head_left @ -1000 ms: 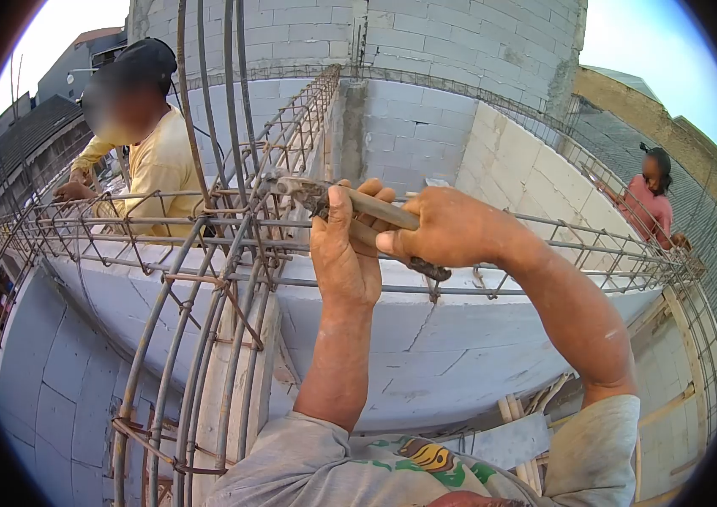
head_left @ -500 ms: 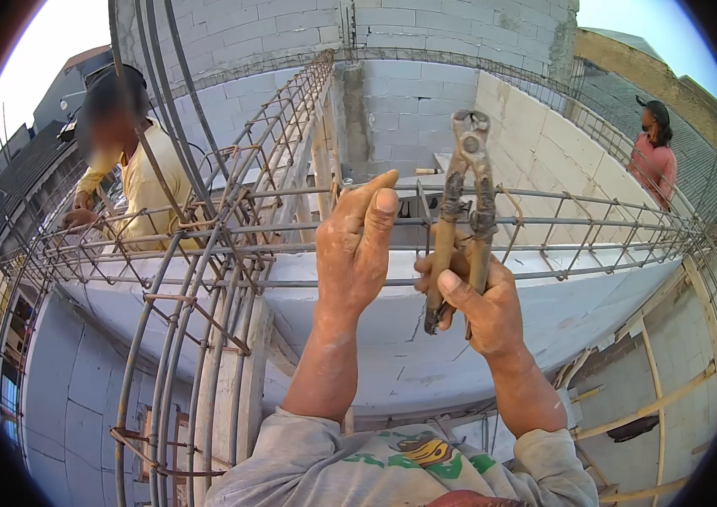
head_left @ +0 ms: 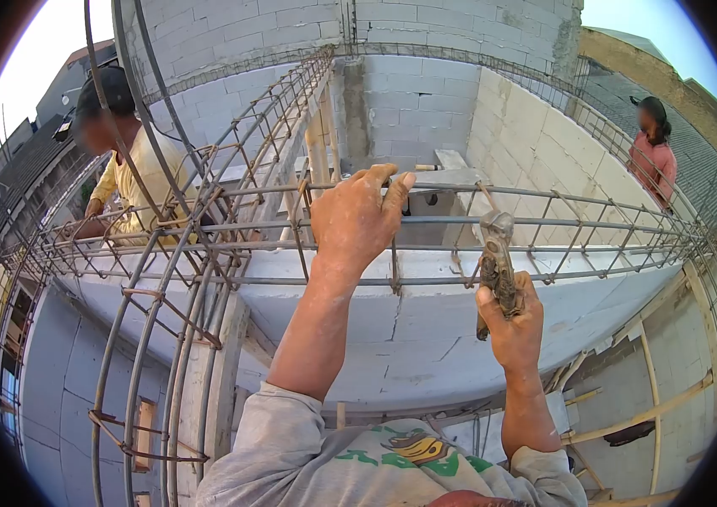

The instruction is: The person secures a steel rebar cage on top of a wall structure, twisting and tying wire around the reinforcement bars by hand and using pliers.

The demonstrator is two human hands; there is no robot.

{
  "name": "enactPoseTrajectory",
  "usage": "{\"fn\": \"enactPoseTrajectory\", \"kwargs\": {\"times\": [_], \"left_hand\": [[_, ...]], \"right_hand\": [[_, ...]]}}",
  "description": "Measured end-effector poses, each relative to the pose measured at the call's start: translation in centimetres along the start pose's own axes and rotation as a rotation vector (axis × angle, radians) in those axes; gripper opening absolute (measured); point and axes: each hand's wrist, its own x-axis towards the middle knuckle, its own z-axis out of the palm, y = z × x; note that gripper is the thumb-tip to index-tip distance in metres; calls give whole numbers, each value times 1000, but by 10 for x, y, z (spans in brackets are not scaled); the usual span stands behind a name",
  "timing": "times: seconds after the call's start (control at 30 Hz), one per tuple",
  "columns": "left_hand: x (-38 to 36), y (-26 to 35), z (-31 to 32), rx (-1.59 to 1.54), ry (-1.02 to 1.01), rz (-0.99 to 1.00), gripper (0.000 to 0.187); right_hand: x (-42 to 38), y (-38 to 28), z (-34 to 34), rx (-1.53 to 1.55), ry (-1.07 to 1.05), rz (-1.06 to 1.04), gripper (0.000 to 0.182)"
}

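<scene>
My right hand (head_left: 514,319) is closed around worn pincers (head_left: 500,269), their metal head pointing up and overlapping the bars of the horizontal rebar cage (head_left: 595,221). The pincers' handles are mostly hidden in my fist. My left hand (head_left: 357,215) reaches over the top bar of the same cage, fingers bent and thumb drawn in, around the upper end of a stirrup (head_left: 395,269). That stirrup comes out below the hand, down to the lower bar. Rusty stirrups cross the bars on both sides of my hands.
Under the cage runs a white block wall (head_left: 460,313). Upright rebar (head_left: 149,346) stands close on my left. A person in a yellow shirt (head_left: 149,173) works at the left; another in a pink shirt (head_left: 652,160) is at the far right. Wooden props (head_left: 654,406) show below right.
My left hand has moved from an open pose above the cage onto the stirrup at the top bar. The pincers have come lower, and their handles have closed together in my right hand.
</scene>
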Motion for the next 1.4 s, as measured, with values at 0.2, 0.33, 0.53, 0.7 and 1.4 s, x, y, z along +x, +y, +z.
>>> {"fn": "enactPoseTrajectory", "kwargs": {"times": [0.2, 0.33, 0.53, 0.7, 1.4], "left_hand": [[-2, 2, 1, 8, 47, 29, 42], [-3, 2, 0, 26, 52, 3, 47], [-5, 4, 2, 131, -36, -37, 49], [-11, 1, 4, 185, 33, 72, 44], [-13, 13, 9, 124, 184, 5, 28]], "right_hand": [[4, 1, -25, 41, -108, 146, 26], [1, -17, -17, 267, -171, 134, 27], [6, -5, -45, 118, -223, 216, 38], [27, 1, -55, 184, 75, -103, 46], [98, -13, -57, -431, -10, -285, 30]]}}
